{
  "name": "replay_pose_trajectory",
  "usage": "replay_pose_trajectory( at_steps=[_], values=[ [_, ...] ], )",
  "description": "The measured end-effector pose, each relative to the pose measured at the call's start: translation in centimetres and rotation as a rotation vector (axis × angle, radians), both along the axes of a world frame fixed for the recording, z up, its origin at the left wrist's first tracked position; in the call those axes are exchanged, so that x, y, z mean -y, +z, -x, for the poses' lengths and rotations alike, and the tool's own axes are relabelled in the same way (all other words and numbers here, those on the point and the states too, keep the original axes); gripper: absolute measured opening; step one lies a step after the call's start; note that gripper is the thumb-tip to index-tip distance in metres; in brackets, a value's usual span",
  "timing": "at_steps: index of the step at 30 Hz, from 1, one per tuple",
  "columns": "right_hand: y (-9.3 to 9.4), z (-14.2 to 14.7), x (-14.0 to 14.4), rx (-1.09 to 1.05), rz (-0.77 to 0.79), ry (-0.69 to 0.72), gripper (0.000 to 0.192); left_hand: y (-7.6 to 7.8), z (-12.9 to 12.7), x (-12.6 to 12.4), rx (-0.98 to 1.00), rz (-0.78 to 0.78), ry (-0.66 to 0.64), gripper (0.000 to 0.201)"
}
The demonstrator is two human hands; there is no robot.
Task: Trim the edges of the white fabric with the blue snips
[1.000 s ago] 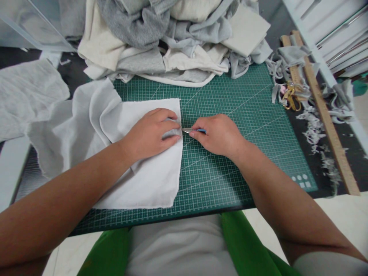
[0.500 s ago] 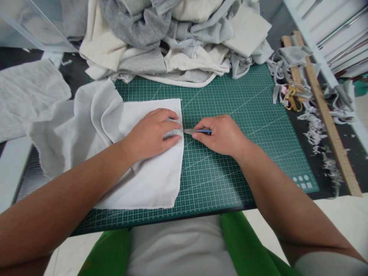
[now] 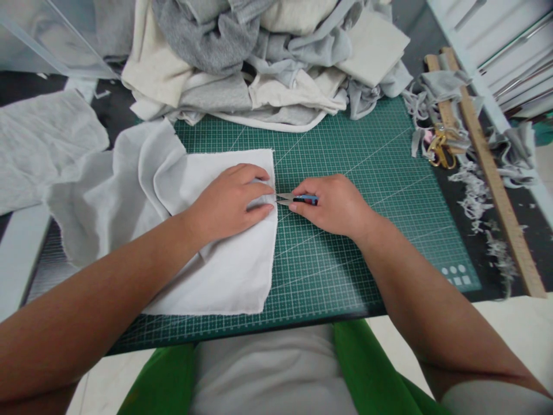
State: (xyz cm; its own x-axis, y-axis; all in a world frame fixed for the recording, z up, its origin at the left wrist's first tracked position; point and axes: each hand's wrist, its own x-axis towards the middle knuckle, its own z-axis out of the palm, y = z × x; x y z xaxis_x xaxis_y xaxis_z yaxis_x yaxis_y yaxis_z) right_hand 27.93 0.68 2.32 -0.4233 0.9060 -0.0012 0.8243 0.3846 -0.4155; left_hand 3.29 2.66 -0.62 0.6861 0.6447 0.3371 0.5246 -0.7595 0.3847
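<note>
Far left of the frame: a loose grey-white cloth (image 3: 47, 144) lies off the mat, and beside it the slack, rumpled part of my white fabric piece (image 3: 207, 253) trails over the left edge of the green cutting mat (image 3: 345, 167). Left of centre: my left hand (image 3: 227, 202) lies palm down on the flat part of that fabric, fingers spread and pressing, with the fingertips just short of its right-hand raw edge; it grips nothing, only pins the cloth to the mat. Centre: my right hand (image 3: 334, 204) is closed around small blue-handled thread snips (image 3: 296, 199), whose blades stand slightly apart with their tips touching the fabric edge between my two hands. To do this cut well, in my judgement, I should keep the cloth taut under the left fingertips, hold those fingertips clear of the blades, follow a printed grid line of the mat, and take short bites. Top centre: a heap of grey and cream fabrics (image 3: 268, 57) overlaps the mat's far edge. Right of the frame: gold-handled scissors (image 3: 440, 147) rest among grey fabric trimmings (image 3: 475, 190), beside a long wooden ruler (image 3: 496, 184) running diagonally off the mat.
</note>
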Motion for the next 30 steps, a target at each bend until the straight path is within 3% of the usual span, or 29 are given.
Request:
replay_pose_trajectory(
  at_steps=[30],
  values=[
    [0.58, 0.57, 0.26, 0.109, -0.024, 0.001, 0.022, 0.04, 0.00, 0.00, 0.002, 0.017, 0.008, 0.024]
  ],
)
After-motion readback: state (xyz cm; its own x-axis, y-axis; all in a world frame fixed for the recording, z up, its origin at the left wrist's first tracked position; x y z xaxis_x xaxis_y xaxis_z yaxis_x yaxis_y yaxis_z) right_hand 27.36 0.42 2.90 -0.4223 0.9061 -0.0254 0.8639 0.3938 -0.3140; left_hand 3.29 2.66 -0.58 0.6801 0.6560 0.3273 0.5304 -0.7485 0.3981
